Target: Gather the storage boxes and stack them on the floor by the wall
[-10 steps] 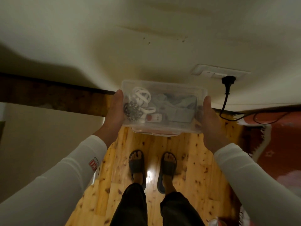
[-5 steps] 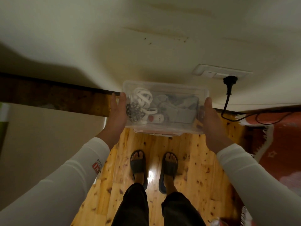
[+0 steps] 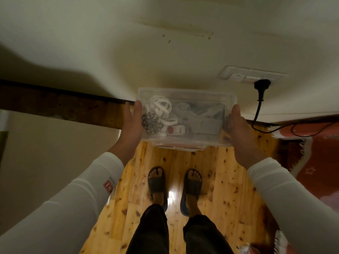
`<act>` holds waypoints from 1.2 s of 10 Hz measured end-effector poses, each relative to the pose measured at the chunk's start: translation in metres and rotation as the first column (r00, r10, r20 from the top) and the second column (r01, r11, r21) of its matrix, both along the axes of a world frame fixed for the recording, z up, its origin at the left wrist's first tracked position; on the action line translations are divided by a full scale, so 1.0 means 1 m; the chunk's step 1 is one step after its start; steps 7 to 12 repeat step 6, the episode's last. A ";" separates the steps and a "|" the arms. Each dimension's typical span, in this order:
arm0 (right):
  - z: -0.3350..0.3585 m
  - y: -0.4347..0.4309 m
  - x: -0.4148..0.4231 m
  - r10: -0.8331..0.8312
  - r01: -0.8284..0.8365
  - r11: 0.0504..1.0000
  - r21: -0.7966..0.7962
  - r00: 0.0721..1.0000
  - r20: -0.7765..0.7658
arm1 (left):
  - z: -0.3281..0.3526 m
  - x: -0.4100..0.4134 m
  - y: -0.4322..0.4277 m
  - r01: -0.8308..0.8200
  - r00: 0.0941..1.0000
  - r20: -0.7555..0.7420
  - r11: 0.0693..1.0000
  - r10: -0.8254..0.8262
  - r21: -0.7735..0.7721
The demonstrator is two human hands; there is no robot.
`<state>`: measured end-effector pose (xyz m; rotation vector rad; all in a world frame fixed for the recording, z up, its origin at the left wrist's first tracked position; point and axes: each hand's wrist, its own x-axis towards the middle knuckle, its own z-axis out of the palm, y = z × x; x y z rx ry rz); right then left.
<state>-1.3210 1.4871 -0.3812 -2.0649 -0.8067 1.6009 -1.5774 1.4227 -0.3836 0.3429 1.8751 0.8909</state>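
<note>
Black plug (image 3: pixel 262 83) in wall socket (image 3: pixel 244 75); red rug (image 3: pixel 315 154) right; slippers (image 3: pixel 157 182).

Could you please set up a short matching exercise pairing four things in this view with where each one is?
Things:
1. clear storage box
2. black plug
3. red rug
4. dark slippers

Places:
a. in the wall socket
b. on the wooden floor, worn on the feet
c. held between left hand and right hand
d. on the floor at the right edge

Pairs: 1-c, 2-a, 3-d, 4-b
</note>
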 end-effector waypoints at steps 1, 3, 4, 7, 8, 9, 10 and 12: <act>-0.001 0.001 -0.001 0.025 -0.025 1.000 0.001 1.000 -0.002 | -0.005 -0.001 0.001 0.009 0.999 -0.030 1.000 -0.010 -0.016; -0.001 0.002 0.000 0.003 -0.002 1.000 0.015 0.999 -0.032 | -0.007 -0.002 -0.001 0.004 0.997 -0.072 0.999 -0.006 -0.034; -0.001 0.001 0.002 0.011 -0.009 0.999 0.032 0.999 -0.038 | -0.008 -0.003 -0.004 0.007 0.994 -0.112 0.999 -0.013 -0.053; 0.004 -0.003 0.006 0.067 -0.078 0.992 0.103 0.992 0.103 | -0.007 -0.013 -0.013 0.025 0.974 -0.224 0.999 -0.033 -0.038; 0.004 -0.003 0.006 0.067 -0.078 0.992 0.103 0.992 0.103 | -0.007 -0.013 -0.013 0.025 0.974 -0.224 0.999 -0.033 -0.038; 0.004 -0.003 0.006 0.067 -0.078 0.992 0.103 0.992 0.103 | -0.007 -0.013 -0.013 0.025 0.974 -0.224 0.999 -0.033 -0.038; 0.004 -0.003 0.006 0.067 -0.078 0.992 0.103 0.992 0.103 | -0.007 -0.013 -0.013 0.025 0.974 -0.224 0.999 -0.033 -0.038; 0.004 -0.003 0.006 0.067 -0.078 0.992 0.103 0.992 0.103 | -0.007 -0.013 -0.013 0.025 0.974 -0.224 0.999 -0.033 -0.038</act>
